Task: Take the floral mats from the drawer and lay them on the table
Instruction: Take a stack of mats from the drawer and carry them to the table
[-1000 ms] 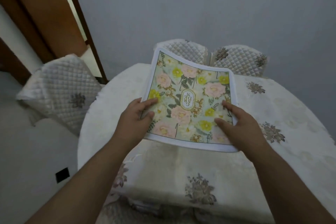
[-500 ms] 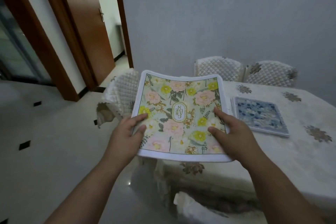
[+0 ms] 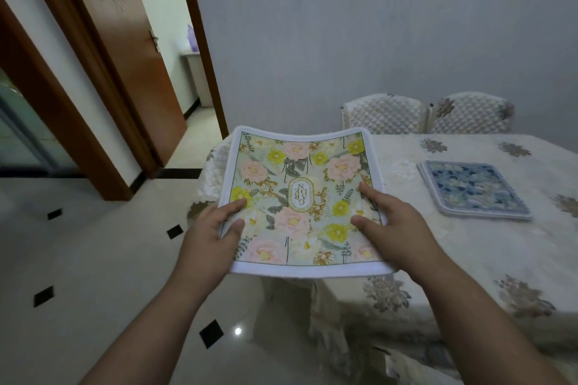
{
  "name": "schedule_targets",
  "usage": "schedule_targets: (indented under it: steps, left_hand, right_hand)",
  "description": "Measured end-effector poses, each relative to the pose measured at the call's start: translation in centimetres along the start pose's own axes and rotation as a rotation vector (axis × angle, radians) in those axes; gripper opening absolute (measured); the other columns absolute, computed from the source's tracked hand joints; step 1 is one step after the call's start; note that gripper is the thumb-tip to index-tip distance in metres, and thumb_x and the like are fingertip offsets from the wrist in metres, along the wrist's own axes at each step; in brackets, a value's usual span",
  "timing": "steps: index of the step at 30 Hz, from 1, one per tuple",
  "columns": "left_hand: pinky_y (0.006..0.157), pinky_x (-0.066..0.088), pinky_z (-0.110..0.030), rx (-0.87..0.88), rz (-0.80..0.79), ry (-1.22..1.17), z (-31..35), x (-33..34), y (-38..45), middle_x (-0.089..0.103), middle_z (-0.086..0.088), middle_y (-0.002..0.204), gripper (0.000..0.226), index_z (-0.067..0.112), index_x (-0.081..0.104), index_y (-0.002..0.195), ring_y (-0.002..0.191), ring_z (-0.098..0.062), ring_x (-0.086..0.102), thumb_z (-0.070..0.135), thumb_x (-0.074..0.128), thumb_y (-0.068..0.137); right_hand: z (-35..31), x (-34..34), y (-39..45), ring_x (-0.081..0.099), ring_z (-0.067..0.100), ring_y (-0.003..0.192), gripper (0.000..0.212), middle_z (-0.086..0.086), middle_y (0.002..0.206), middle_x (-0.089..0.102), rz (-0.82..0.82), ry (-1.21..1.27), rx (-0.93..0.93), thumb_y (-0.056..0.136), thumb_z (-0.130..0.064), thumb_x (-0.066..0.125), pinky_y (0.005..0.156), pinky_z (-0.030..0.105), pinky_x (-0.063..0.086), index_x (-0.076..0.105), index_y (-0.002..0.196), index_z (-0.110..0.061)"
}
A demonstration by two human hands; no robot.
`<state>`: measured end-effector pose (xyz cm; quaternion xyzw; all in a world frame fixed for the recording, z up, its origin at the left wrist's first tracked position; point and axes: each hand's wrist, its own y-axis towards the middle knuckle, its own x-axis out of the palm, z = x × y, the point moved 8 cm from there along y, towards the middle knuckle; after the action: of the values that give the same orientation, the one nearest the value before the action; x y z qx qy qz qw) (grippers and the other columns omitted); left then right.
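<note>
Two hands hold pink-yellow floral mat [image 3: 300, 200] | left hand [image 3: 212, 237] pinches left edge | right hand [image 3: 397, 228] pinches right edge

Held mat [image 3: 300, 197] in mid-air between left hand [image 3: 209, 241] and right hand [image 3: 397, 228], before table [image 3: 469, 253] edge. Second mat [image 3: 472, 191] flat on table, right. Chairs [image 3: 425, 114] behind table (against wall). Door [image 3: 125, 50] far left.

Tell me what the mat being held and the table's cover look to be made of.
Held floral mat: soft printed fabric with a white fuzzy border, seemingly absorbent cloth; it sags between the left hand and right hand. Table cover: cream woven cloth with a slight sheen and embroidered-looking flowers, hanging in folds.
</note>
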<state>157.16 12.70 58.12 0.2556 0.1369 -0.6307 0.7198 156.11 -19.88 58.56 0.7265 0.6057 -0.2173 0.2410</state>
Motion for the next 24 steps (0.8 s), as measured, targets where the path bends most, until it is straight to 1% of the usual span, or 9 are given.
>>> schedule_targets:
  steps: [3, 6, 10, 15, 16, 18, 19, 22, 24]
  left_hand:
    - [0.098, 0.054, -0.041, 0.025, -0.027, 0.07, -1.6, -0.4, 4.9, 0.053, 0.022, 0.116, 0.034, 0.038, 0.066, 0.128, 0.113, -0.013, 0.058, 0.023, 0.062, 0.099]
    - [0.094, 0.057, -0.04, 0.032, -0.065, 0.086, -3.2, -0.6, 10.4, 0.054, 0.013, 0.121, 0.033, 0.038, 0.066, 0.129, 0.111, -0.012, 0.06, 0.024, 0.061, 0.099]
    - [0.093, 0.057, -0.042, 0.084, -0.121, 0.156, -4.9, -0.7, 17.8, 0.055, 0.006, 0.125, 0.034, 0.036, 0.065, 0.132, 0.112, -0.014, 0.06, 0.027, 0.06, 0.1]
    - [0.094, 0.056, -0.042, 0.124, -0.197, 0.136, -5.9, -0.5, 26.1, 0.055, 0.005, 0.127, 0.033, 0.037, 0.064, 0.131, 0.113, -0.016, 0.059, 0.028, 0.059, 0.1]
    - [0.093, 0.056, -0.039, 0.145, -0.214, 0.128, -6.0, -0.3, 27.7, 0.055, 0.005, 0.126, 0.033, 0.036, 0.064, 0.131, 0.114, -0.016, 0.058, 0.028, 0.059, 0.1]
    - [0.085, 0.057, -0.03, 0.187, -0.262, 0.113, -6.1, 0.6, 31.0, 0.056, 0.006, 0.124, 0.032, 0.037, 0.064, 0.13, 0.111, -0.013, 0.059, 0.027, 0.058, 0.1]
    - [0.083, 0.057, -0.028, 0.205, -0.291, 0.102, -6.2, 1.2, 32.6, 0.056, 0.007, 0.123, 0.031, 0.037, 0.064, 0.13, 0.109, -0.012, 0.06, 0.028, 0.058, 0.1]
    - [0.088, 0.058, -0.038, 0.281, -0.38, 0.074, -6.4, 3.3, 37.7, 0.057, 0.012, 0.115, 0.033, 0.038, 0.065, 0.131, 0.106, -0.012, 0.062, 0.029, 0.059, 0.1]
    - [0.089, 0.057, -0.035, 0.341, -0.453, 0.042, -6.3, 4.6, 40.5, 0.056, 0.013, 0.111, 0.032, 0.039, 0.065, 0.13, 0.105, -0.01, 0.062, 0.029, 0.06, 0.1]
  right_hand:
    - [-0.1, 2.9, 3.2, 0.055, 0.004, 0.101, 0.065, -0.012, 0.125, 0.061, 0.023, 0.023, 0.023, 0.088, -0.03, 0.074, 0.089, 0.02, 0.044, 0.046, 0.145, -0.04]
    - [-0.1, 5.8, 7.0, 0.052, 0.001, 0.099, 0.063, -0.018, 0.115, 0.055, 0.06, 0.061, 0.06, 0.088, -0.027, 0.074, 0.087, 0.017, 0.039, 0.048, 0.145, -0.038]
    - [-0.4, 9.2, 12.3, 0.056, 0.005, 0.104, 0.064, -0.013, 0.121, 0.06, 0.088, 0.083, 0.106, 0.087, -0.028, 0.074, 0.094, 0.024, 0.046, 0.048, 0.145, -0.037]
    - [-2.3, 10.6, 17.5, 0.056, 0.007, 0.104, 0.063, -0.014, 0.118, 0.057, 0.155, 0.09, 0.172, 0.088, -0.029, 0.073, 0.095, 0.028, 0.048, 0.047, 0.145, -0.039]
    - [-2.6, 10.7, 18.3, 0.056, 0.008, 0.104, 0.063, -0.014, 0.117, 0.056, 0.178, 0.08, 0.187, 0.089, -0.029, 0.073, 0.094, 0.028, 0.048, 0.047, 0.145, -0.039]
    - [-3.0, 10.9, 19.7, 0.055, 0.008, 0.101, 0.063, -0.014, 0.115, 0.055, 0.228, 0.056, 0.223, 0.089, -0.029, 0.072, 0.091, 0.026, 0.047, 0.046, 0.146, -0.039]
    - [-3.1, 11.1, 20.2, 0.054, 0.008, 0.101, 0.063, -0.014, 0.114, 0.054, 0.257, 0.049, 0.245, 0.09, -0.029, 0.072, 0.09, 0.025, 0.046, 0.045, 0.146, -0.039]
    - [-3.2, 12.0, 21.3, 0.056, 0.008, 0.101, 0.063, -0.015, 0.114, 0.053, 0.378, 0.047, 0.317, 0.09, -0.029, 0.072, 0.091, 0.026, 0.048, 0.045, 0.146, -0.039]
    - [-3.4, 12.8, 21.3, 0.057, 0.009, 0.102, 0.064, -0.014, 0.115, 0.054, 0.47, 0.061, 0.367, 0.089, -0.029, 0.072, 0.089, 0.025, 0.048, 0.045, 0.146, -0.04]
